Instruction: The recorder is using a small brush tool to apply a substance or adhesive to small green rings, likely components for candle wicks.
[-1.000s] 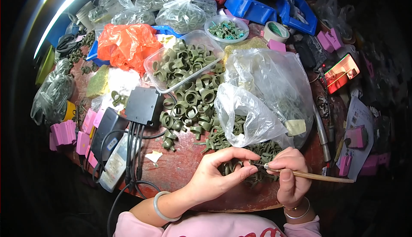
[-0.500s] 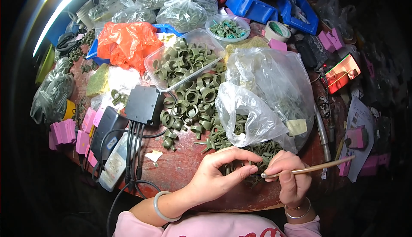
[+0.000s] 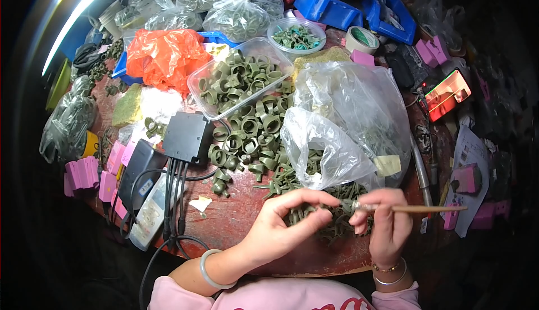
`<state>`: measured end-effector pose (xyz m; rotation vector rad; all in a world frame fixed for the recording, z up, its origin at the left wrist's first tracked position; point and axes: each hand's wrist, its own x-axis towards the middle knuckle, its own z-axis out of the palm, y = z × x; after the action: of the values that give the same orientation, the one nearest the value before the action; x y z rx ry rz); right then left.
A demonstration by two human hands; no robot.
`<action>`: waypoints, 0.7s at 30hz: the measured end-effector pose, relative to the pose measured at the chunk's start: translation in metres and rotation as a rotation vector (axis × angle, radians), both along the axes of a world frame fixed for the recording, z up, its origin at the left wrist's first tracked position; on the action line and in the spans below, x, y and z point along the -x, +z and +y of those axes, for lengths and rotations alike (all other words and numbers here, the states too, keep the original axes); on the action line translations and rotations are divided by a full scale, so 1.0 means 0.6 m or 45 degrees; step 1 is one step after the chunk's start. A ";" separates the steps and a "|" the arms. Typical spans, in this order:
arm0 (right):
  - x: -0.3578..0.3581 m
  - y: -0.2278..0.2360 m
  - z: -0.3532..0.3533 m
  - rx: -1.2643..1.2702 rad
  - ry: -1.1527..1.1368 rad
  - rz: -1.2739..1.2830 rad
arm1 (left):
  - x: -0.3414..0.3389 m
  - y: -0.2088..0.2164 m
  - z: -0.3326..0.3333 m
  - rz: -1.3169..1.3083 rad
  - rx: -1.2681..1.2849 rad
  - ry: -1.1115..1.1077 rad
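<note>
My right hand (image 3: 386,220) grips a slim tool with a brown wooden handle (image 3: 429,209), which points right. Its metal front end lies toward my left hand (image 3: 292,215). The left thumb and index finger are curled close together near that end. A small dark green piece (image 3: 347,203) shows by the left index fingertip; whether the fingers grip it or it sits on the tool is hard to make out. Beneath both hands lies a heap of small green wax-like sticks (image 3: 337,220). Green ring-shaped pieces (image 3: 252,127) are piled farther back.
A clear plastic tub (image 3: 202,105) of green rings stands behind the loose pile. A big clear bag (image 3: 353,108) lies just beyond my hands. Left are a black box (image 3: 188,136) with cables and pink blocks (image 3: 84,169). A lit phone (image 3: 448,95) leans at right.
My right hand has turned and shifted slightly, its fingers now higher on the tool's front. The tool has swung closer to level. My left hand has barely moved.
</note>
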<state>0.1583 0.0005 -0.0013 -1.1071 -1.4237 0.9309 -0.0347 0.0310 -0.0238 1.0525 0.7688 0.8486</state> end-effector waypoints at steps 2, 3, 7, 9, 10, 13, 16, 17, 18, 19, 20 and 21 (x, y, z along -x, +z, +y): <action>0.001 0.000 0.006 0.298 -0.115 -0.002 | 0.005 0.003 0.003 -0.280 0.450 0.071; 0.002 -0.002 0.012 0.317 -0.182 -0.075 | 0.007 0.003 0.008 -0.404 0.543 0.100; 0.011 -0.017 0.034 -0.068 -0.152 -0.640 | 0.013 0.002 0.013 -0.495 0.611 0.123; 0.014 -0.021 0.039 -0.237 0.024 -0.956 | 0.012 0.000 0.012 -0.502 0.581 0.121; 0.017 -0.022 0.039 -0.230 0.044 -0.968 | 0.011 -0.001 0.013 -0.550 0.553 0.103; 0.018 -0.022 0.038 -0.230 0.071 -0.974 | 0.012 -0.006 0.015 -0.543 0.556 0.123; 0.015 -0.020 0.037 -0.160 0.084 -0.903 | 0.010 -0.007 0.016 -0.519 0.591 0.111; 0.014 -0.020 0.038 -0.165 0.099 -0.903 | 0.009 -0.007 0.016 -0.523 0.570 0.109; 0.012 -0.020 0.038 -0.152 0.113 -0.906 | 0.008 -0.006 0.015 -0.476 0.573 0.117; 0.011 -0.021 0.038 -0.131 0.126 -0.915 | 0.006 -0.005 0.014 -0.453 0.572 0.118; 0.009 -0.020 0.038 -0.135 0.124 -0.910 | 0.006 -0.005 0.014 -0.429 0.579 0.121; 0.008 -0.020 0.037 -0.111 0.155 -0.872 | 0.006 -0.004 0.014 -0.397 0.566 0.103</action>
<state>0.1537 0.0227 -0.0132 -1.3530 -2.0807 0.5775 -0.0385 0.0394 -0.0262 0.4838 0.6944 0.8367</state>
